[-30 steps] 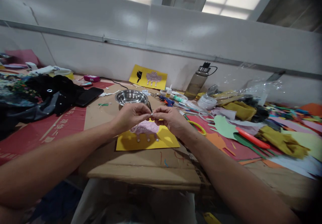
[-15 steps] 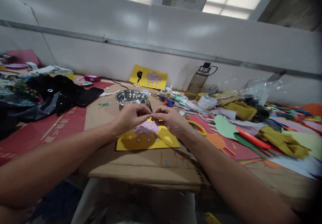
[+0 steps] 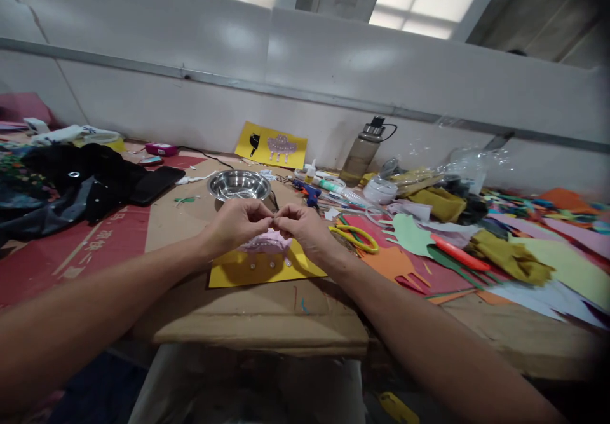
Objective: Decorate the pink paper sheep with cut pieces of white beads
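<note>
My left hand [image 3: 241, 224] and my right hand [image 3: 305, 228] meet fingertip to fingertip, both closed in a pinch. Whatever is between the fingers is too small to make out. Just beneath them a yellow card [image 3: 238, 273] lies on the cardboard, partly covered by my hands. On it is a lilac cutout [image 3: 267, 242] dotted with small pale beads or gems. Behind my left hand stands a shiny metal bowl [image 3: 229, 185]. Against the wall leans a second yellow card [image 3: 243, 141] with a black shape and a beaded lilac shape.
Right of the bowl lie a blue glue gun [image 3: 307, 191] and a small glue bottle [image 3: 310, 173]; a drink bottle [image 3: 359, 157] stands behind. Yellow-handled scissors [image 3: 366, 244], a red-orange tool [image 3: 457, 253] and paper cutouts cover the right. Dark cloth [image 3: 81, 182] and a phone [image 3: 157, 184] lie left.
The view has turned slightly to the right, so everything sits further left. My hands stay pinched together over the card; a tiny pale speck seen earlier at the fingertips is now indistinct.
</note>
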A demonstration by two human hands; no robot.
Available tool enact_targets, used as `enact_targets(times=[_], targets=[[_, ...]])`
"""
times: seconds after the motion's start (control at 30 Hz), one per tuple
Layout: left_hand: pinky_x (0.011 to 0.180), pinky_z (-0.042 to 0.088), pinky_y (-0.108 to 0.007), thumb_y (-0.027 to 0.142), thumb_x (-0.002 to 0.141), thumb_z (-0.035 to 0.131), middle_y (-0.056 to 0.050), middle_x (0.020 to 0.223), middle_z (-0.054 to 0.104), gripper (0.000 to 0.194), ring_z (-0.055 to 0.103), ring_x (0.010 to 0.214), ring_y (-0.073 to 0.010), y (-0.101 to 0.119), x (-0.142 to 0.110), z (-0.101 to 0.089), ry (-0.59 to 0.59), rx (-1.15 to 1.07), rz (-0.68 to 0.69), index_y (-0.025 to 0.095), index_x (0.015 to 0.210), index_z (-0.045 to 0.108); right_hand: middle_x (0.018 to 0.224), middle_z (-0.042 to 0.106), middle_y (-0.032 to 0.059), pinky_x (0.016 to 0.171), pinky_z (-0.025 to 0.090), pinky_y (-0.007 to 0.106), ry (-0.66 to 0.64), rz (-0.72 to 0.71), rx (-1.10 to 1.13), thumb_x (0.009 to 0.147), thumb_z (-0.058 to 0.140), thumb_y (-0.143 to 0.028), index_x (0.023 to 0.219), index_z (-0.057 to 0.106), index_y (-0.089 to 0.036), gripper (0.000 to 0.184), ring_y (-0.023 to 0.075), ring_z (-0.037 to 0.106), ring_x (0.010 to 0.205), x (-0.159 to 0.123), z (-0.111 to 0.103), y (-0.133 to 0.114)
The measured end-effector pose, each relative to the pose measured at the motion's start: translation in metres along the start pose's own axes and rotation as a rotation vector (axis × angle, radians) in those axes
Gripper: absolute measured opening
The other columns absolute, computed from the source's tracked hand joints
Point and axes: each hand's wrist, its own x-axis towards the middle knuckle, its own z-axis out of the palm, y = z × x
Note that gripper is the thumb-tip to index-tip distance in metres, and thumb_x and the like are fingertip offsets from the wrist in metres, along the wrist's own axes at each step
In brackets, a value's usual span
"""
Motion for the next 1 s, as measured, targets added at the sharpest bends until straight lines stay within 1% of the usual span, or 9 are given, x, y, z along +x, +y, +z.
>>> enact_targets(times=[0.17, 0.37, 0.53, 0.7, 0.9, 1.0], targets=[[0.046, 0.037, -0.018, 0.018, 0.072, 0.059, -0.001, 0.059, 0.066, 0.012, 0.053, 0.051, -0.0086, 0.0034, -0.0011, 0.0001, 0.022, 0.084, 0.016, 0.014, 0.071, 0.07, 0.053, 0.053, -0.0042, 0.05, 0.033, 0.024, 0.054, -0.024, -0.012, 0.06, 0.059, -0.023, 0.059, 0.057, -0.018, 0.006, 0.0089, 0.044, 0.05, -0.0017, 0.0049, 0.0023], [0.052, 0.038, -0.02, 0.019, 0.074, 0.056, -0.002, 0.065, 0.069, 0.016, 0.054, 0.056, -0.0091, 0.0069, -0.0028, 0.0019, 0.04, 0.154, -0.011, 0.013, 0.074, 0.071, 0.051, 0.051, -0.0051, 0.05, 0.033, 0.024, 0.068, -0.035, 0.024, 0.059, 0.06, -0.024, 0.058, 0.056, -0.018, 0.008, 0.0088, 0.043, 0.049, -0.0001, 0.0061, 0.0055], [0.052, 0.039, -0.019, 0.02, 0.074, 0.057, -0.003, 0.065, 0.068, 0.015, 0.054, 0.056, -0.0095, 0.0067, -0.0021, 0.0029, 0.038, 0.062, -0.08, 0.012, 0.074, 0.07, 0.052, 0.051, -0.0048, 0.05, 0.033, 0.024, 0.058, -0.031, 0.031, 0.061, 0.061, -0.023, 0.059, 0.057, -0.017, 0.007, 0.0086, 0.043, 0.05, -0.0004, 0.0053, 0.0059], [0.051, 0.04, -0.019, 0.019, 0.075, 0.058, -0.003, 0.062, 0.067, 0.015, 0.055, 0.054, -0.0093, 0.0056, -0.0005, 0.0019, -0.011, -0.066, -0.157, 0.011, 0.076, 0.07, 0.052, 0.051, -0.0048, 0.049, 0.031, 0.024, 0.057, -0.016, 0.041, 0.061, 0.061, -0.025, 0.059, 0.056, -0.017, 0.009, 0.0082, 0.042, 0.048, -0.0012, 0.0051, 0.003], [0.053, 0.042, -0.02, 0.017, 0.076, 0.059, -0.002, 0.06, 0.065, 0.011, 0.057, 0.054, -0.009, 0.0071, 0.0023, -0.0003, -0.032, -0.134, -0.201, 0.012, 0.074, 0.069, 0.052, 0.05, -0.0049, 0.049, 0.031, 0.024, 0.06, -0.009, 0.036, 0.061, 0.062, -0.025, 0.059, 0.055, -0.018, 0.01, 0.0081, 0.041, 0.048, -0.001, 0.004, 0.002], [0.055, 0.043, -0.02, 0.019, 0.078, 0.059, -0.002, 0.061, 0.066, 0.012, 0.057, 0.055, -0.0093, 0.0047, 0.0039, -0.0003, -0.045, -0.19, -0.216, 0.012, 0.074, 0.068, 0.052, 0.051, -0.0046, 0.049, 0.03, 0.024, 0.045, -0.015, 0.047, 0.062, 0.061, -0.025, 0.058, 0.055, -0.018, 0.011, 0.008, 0.041, 0.048, -0.0008, 0.0029, 0.0026]])
